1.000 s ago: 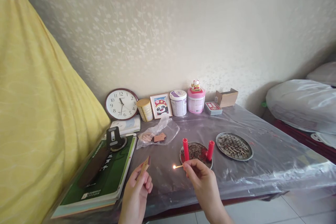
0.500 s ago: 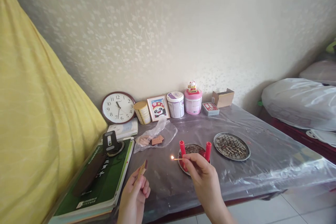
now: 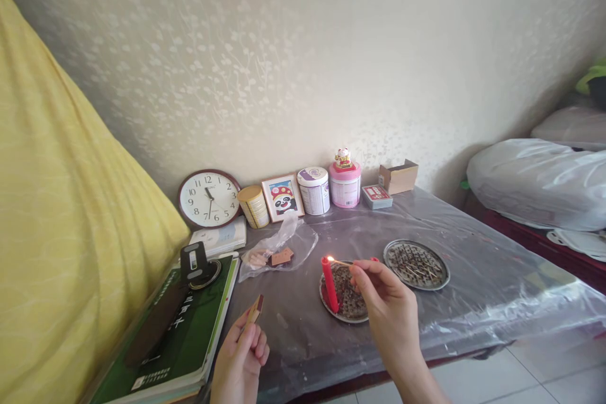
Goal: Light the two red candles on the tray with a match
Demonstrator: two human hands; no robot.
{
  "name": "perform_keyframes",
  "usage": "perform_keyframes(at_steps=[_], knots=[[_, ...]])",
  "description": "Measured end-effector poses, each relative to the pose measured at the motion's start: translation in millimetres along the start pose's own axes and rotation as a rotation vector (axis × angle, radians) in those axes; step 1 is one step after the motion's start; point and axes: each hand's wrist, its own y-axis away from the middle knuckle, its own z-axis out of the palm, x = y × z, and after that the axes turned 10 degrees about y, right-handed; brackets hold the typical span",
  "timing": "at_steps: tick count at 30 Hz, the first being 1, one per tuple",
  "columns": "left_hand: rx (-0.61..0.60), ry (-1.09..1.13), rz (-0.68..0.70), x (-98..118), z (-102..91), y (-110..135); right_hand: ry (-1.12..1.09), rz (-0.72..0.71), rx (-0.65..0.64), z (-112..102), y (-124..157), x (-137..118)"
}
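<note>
Pinched in my right hand point(image 3: 389, 303) is a burning match point(image 3: 341, 262); its flame is at the top of the left red candle point(image 3: 330, 285). That candle stands upright on a round metal tray point(image 3: 348, 320). My right hand hides most of a second red candle point(image 3: 374, 259), of which only the tip shows. Lower left, my left hand point(image 3: 243, 344) is closed around a matchbox point(image 3: 255, 310), held upright and tilted. Whether the left candle's wick has caught fire I cannot tell.
Right of the candles lies another round metal tray point(image 3: 445, 274) with several used matches. A plastic bag point(image 3: 303, 243) holds more matchboxes. Green books point(image 3: 203, 322) lie left. A clock point(image 3: 209, 198), cans point(image 3: 314, 192), a picture frame point(image 3: 283, 197) and a cardboard box point(image 3: 399, 177) line the wall.
My right hand has moved right and slightly up, bringing the match flame to the left candle's top. It now covers most of the right candle. My left hand has barely moved.
</note>
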Motion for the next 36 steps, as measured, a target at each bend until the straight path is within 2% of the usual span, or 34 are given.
perform_keyframes(at_steps=[17, 36], knots=[[0.008, -0.001, -0.009, -0.5, -1.5, -3.3, -0.022, 0.036, -0.049, 11.4, -0.6, 4.1], [-0.001, -0.013, -0.003, 1.0, 1.5, -1.1, -0.009, 0.064, -0.029, 13.8, -0.2, 4.8]])
